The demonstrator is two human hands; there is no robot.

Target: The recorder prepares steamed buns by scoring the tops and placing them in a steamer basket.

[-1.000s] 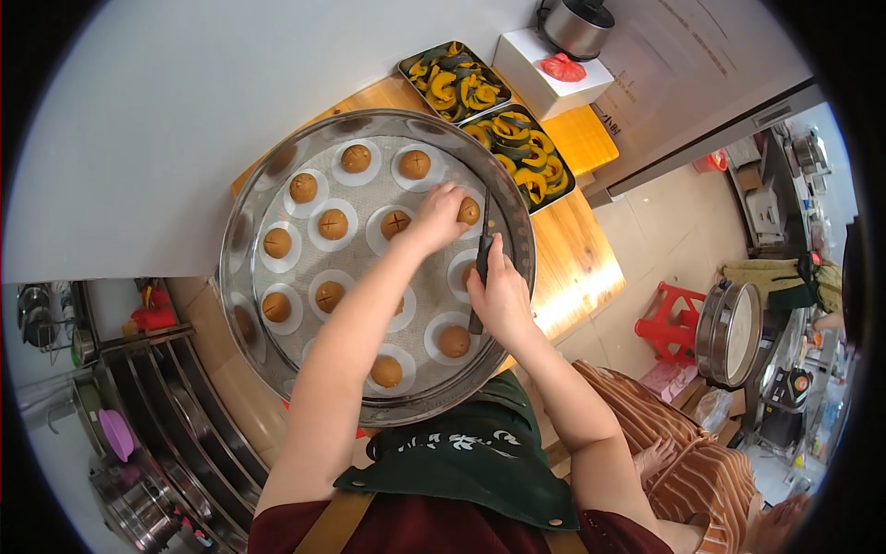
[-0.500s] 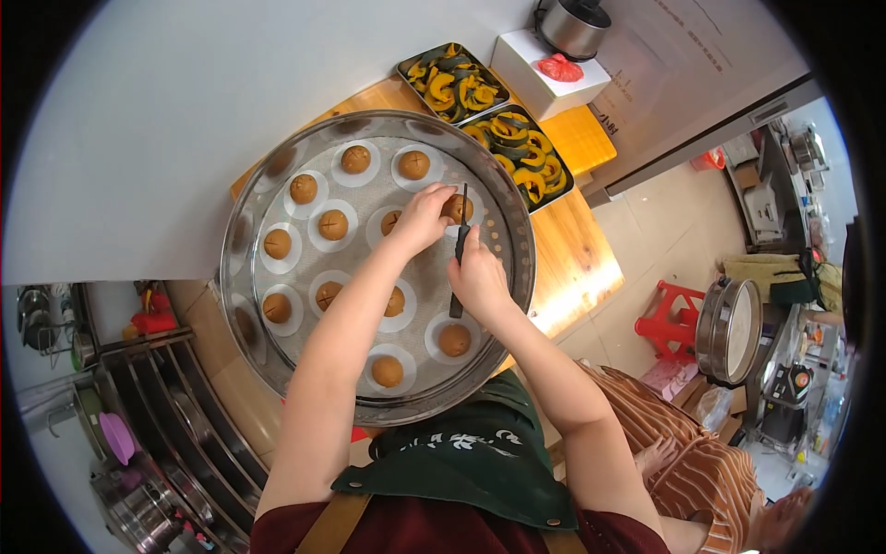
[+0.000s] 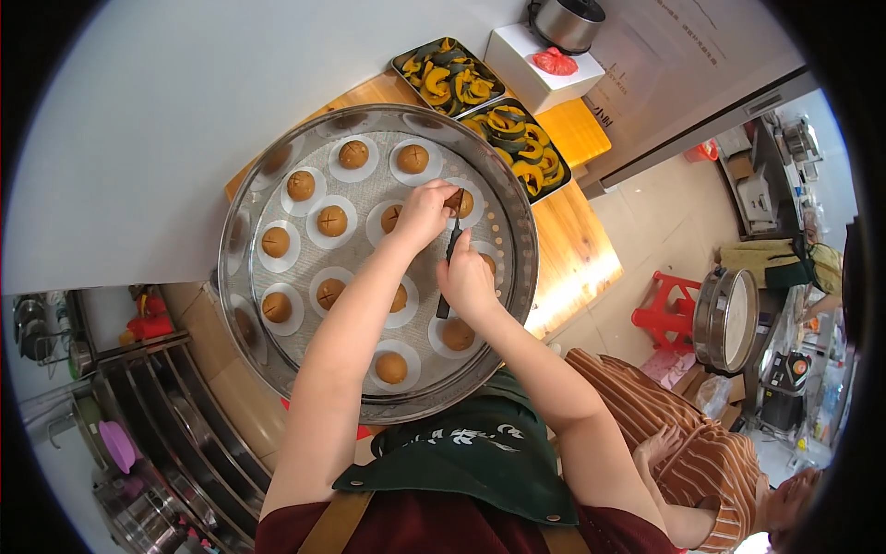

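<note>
Dough balls, brown and rounded, sit on white paper discs in the wide round metal pan in front of you, several with a cross cut into the top. At your far left, a purple bowl is near a rack of metal trays. Your left hand reaches over the pan with its fingers bent, the fingertips at the left side of a dough ball towards the pan's far right; whether they pinch it, I cannot tell. Your right hand is wrapped around the black handle of a knife, whose blade points away from you over that same ball. Beyond the pan's right side, two dark trays of pumpkin slices lie end to end on the wooden table. Just beside them, a white box bears a red bundle and a metal cooker. Farther right are a person in brown stripes, a red stool and a round steamer.
</note>
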